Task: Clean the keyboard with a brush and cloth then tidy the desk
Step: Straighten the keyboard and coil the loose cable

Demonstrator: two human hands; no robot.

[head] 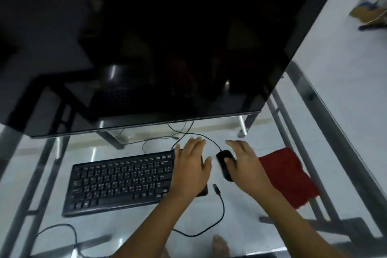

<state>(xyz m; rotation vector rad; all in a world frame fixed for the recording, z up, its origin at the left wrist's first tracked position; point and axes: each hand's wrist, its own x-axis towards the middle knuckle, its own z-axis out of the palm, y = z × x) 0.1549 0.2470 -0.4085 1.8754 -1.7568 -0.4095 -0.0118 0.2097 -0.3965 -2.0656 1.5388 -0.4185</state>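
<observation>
Hands hover low over a glass desk (240, 211) in the lower half of the frame. The left hand (191, 165) lies flat, fingers spread and loose, over the right end of the black keyboard (119, 180), which sits lower left of centre. The right hand (244, 163) rests with fingers relaxed and slightly curled on a black mouse (225, 164) just right of the keyboard, not gripping it tightly. A red cloth (290, 176) lies crumpled at centre right, partly under that wrist. A loose black cable (219, 205) with its plug free curls below the mouse. A dark monitor (146, 48) fills the top.
</observation>
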